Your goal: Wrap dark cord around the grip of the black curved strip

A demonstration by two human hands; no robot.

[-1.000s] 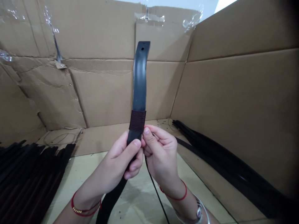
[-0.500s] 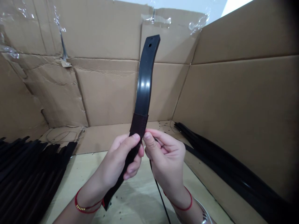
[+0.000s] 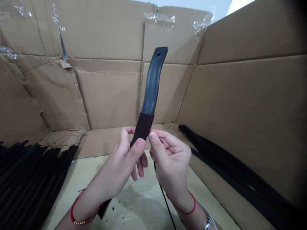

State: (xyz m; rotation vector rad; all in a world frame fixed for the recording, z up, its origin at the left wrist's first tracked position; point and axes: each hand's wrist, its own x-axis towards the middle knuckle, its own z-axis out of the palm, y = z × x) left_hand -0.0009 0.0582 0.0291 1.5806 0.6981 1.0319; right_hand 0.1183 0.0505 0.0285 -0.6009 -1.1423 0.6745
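Note:
My left hand (image 3: 121, 163) grips the lower part of a curved black plastic strip (image 3: 153, 84), which stands up with a small hole near its top end. Dark brown thread is wound tightly around the strip as a band (image 3: 145, 125), just above my left thumb. My right hand (image 3: 170, 163) pinches close beside this band, and a thin black cord (image 3: 165, 201) hangs down from it. The strip's lower end is mostly hidden behind my left hand and wrist.
Cardboard sheets (image 3: 107, 92) line the back and sides above a pale tabletop (image 3: 134, 204). A heap of black strips (image 3: 31, 179) lies at the left. A bundle of long black strips (image 3: 240, 172) lies along the right wall.
The strip has tilted further to the right since the earliest frame and turned in my left hand. My left fingers have shifted their hold, and the thread band stays beside my right hand.

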